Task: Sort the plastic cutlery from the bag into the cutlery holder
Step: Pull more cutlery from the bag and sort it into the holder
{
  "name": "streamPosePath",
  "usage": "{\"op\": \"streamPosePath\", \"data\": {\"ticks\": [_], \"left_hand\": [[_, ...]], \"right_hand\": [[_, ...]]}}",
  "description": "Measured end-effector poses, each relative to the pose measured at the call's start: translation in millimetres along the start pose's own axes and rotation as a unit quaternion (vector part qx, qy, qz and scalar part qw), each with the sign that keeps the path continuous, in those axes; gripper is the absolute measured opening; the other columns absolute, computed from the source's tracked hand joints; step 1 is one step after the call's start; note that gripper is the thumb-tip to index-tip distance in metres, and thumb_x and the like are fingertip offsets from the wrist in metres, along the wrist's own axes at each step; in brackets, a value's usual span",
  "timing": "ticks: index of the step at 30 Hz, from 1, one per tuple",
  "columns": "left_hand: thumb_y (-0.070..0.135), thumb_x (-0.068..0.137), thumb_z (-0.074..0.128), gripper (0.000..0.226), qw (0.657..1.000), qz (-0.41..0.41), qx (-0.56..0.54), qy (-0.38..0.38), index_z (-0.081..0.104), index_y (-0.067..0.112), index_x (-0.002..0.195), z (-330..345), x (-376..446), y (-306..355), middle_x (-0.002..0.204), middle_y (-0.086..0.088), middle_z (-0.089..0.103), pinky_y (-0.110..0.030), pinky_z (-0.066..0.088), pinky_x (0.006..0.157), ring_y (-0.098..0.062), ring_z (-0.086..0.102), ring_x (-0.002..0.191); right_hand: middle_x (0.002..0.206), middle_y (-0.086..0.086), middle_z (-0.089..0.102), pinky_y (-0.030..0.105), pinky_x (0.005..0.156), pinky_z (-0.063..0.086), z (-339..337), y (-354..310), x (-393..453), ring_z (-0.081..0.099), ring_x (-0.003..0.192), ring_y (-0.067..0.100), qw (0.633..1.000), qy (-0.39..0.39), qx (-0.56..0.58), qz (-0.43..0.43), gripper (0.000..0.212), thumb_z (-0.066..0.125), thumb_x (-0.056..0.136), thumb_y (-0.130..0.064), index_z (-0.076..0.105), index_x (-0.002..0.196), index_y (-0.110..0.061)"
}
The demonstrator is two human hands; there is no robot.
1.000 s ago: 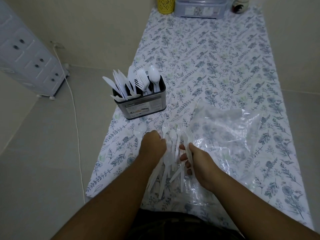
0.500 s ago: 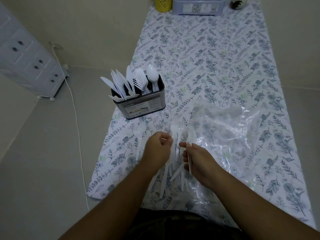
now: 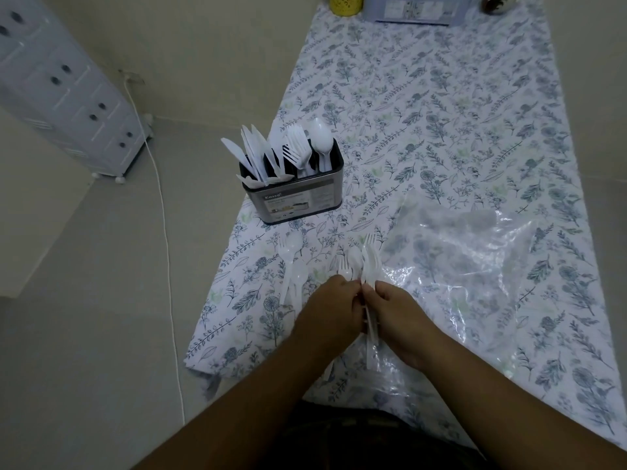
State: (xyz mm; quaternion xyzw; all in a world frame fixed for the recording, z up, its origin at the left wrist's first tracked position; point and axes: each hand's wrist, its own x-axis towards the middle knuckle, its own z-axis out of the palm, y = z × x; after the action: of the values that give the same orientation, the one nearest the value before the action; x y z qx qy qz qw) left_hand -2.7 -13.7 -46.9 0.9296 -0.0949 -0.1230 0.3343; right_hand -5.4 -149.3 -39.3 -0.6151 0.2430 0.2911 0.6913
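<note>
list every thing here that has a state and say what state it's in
cutlery holder: upright, partly filled with knives, forks and spoons
plastic bag: lying flat on the cloth, looks emptied
forks: bunched together, gripped by both hands
left hand: closed on the forks
right hand: closed on the forks
loose spoons: lying on the cloth, unsorted
drawer unit: drawers shut

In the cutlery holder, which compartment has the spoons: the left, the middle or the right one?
The right compartment of the cutlery holder. The spoons show rounded bowls there, while the middle holds forks with tines and the left holds flat, pointed knives.
</note>
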Motion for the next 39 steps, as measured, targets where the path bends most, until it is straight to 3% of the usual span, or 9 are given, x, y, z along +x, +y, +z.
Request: {"op": "streamPosePath", "data": {"ticks": [3, 7, 12, 14, 19, 24, 28, 32, 39], "left_hand": [[0.022, 0.098, 0.051, 0.022, 1.0, 0.017, 0.004, -0.023, 0.069, 0.013, 0.107, -6, -6, -12, 0.095, -0.003, 0.059, -0.026, 0.044, 0.072, -0.015, 0.055, 0.084], [0.011, 0.094, 0.055, 0.016, 0.982, -0.13, -0.04, 0.128, 0.067, 0.014, 0.103, -26, -12, -45, 0.097, 0.002, 0.062, -0.009, 0.038, 0.069, -0.002, 0.055, 0.084], [0.014, 0.088, 0.062, 0.005, 0.959, -0.235, -0.05, 0.152, 0.06, 0.017, 0.092, -39, -10, -88, 0.088, -0.001, 0.061, -0.033, 0.054, 0.07, -0.018, 0.062, 0.082], [0.018, 0.088, 0.068, 0.01, 0.956, -0.257, -0.061, 0.125, 0.06, 0.017, 0.095, -37, -9, -92, 0.084, 0.0, 0.063, -0.03, 0.053, 0.069, -0.016, 0.062, 0.078], [0.014, 0.091, 0.065, 0.008, 0.978, -0.165, -0.051, 0.114, 0.073, 0.012, 0.092, -31, -6, -83, 0.083, 0.007, 0.066, -0.004, 0.04, 0.062, 0.004, 0.054, 0.069], [0.021, 0.095, 0.058, 0.009, 0.961, -0.221, -0.06, 0.157, 0.06, 0.014, 0.09, -28, -1, -94, 0.079, -0.001, 0.064, -0.038, 0.055, 0.067, -0.017, 0.062, 0.072], [0.034, 0.088, 0.068, 0.026, 0.96, -0.257, -0.016, 0.11, 0.054, 0.013, 0.095, -32, 11, -89, 0.088, -0.002, 0.058, -0.031, 0.046, 0.066, -0.019, 0.057, 0.081], [0.013, 0.091, 0.056, 0.008, 0.967, -0.245, 0.035, 0.067, 0.057, 0.005, 0.091, -41, 17, -87, 0.087, -0.007, 0.058, -0.03, 0.042, 0.062, -0.021, 0.057, 0.081], [0.009, 0.089, 0.062, 0.011, 0.979, -0.115, -0.065, 0.155, 0.07, 0.01, 0.096, -42, -16, -37, 0.077, 0.002, 0.065, -0.014, 0.047, 0.062, -0.006, 0.06, 0.067]], "right_hand": [[0.088, 0.015, 0.072, 0.036, 0.07, 0.056, 0, 0, -2, 0.067, 0.076, 0.024, 0.999, -0.034, 0.016, 0.034, 0.02, 0.052, 0.105, -0.014, 0.067, 0.096, -0.005], [0.088, 0.013, 0.063, 0.032, 0.061, 0.048, 8, -1, 1, 0.057, 0.072, 0.021, 0.997, -0.019, 0.03, 0.069, 0.024, 0.047, 0.102, -0.003, 0.064, 0.119, -0.007], [0.089, 0.012, 0.061, 0.036, 0.065, 0.047, 21, -5, 5, 0.057, 0.076, 0.023, 0.997, -0.015, 0.034, 0.064, 0.022, 0.056, 0.099, -0.01, 0.064, 0.119, -0.011], [0.09, 0.01, 0.061, 0.036, 0.067, 0.047, 27, -6, 5, 0.056, 0.079, 0.023, 0.998, -0.021, 0.015, 0.056, 0.021, 0.058, 0.099, -0.012, 0.064, 0.119, -0.013], [0.089, 0.008, 0.062, 0.037, 0.068, 0.047, 36, -7, 5, 0.058, 0.079, 0.022, 0.998, -0.018, -0.009, 0.058, 0.019, 0.06, 0.098, -0.014, 0.066, 0.116, -0.013], [0.088, 0.009, 0.062, 0.037, 0.066, 0.046, 38, -6, 4, 0.058, 0.076, 0.023, 0.998, -0.008, 0.005, 0.061, 0.019, 0.06, 0.099, -0.012, 0.066, 0.117, -0.011], [0.083, 0.009, 0.062, 0.035, 0.063, 0.048, 37, -6, 0, 0.059, 0.07, 0.021, 0.998, -0.003, 0.016, 0.064, 0.016, 0.056, 0.101, -0.011, 0.066, 0.114, -0.009], [0.08, 0.011, 0.062, 0.037, 0.065, 0.051, 32, -4, -1, 0.058, 0.069, 0.021, 0.997, 0.004, 0.038, 0.063, 0.018, 0.053, 0.102, -0.004, 0.064, 0.116, -0.006], [0.088, 0.015, 0.062, 0.04, 0.069, 0.054, 29, -3, 1, 0.062, 0.076, 0.024, 0.995, 0.01, 0.076, 0.065, 0.016, 0.055, 0.101, -0.008, 0.065, 0.114, -0.007]]}}
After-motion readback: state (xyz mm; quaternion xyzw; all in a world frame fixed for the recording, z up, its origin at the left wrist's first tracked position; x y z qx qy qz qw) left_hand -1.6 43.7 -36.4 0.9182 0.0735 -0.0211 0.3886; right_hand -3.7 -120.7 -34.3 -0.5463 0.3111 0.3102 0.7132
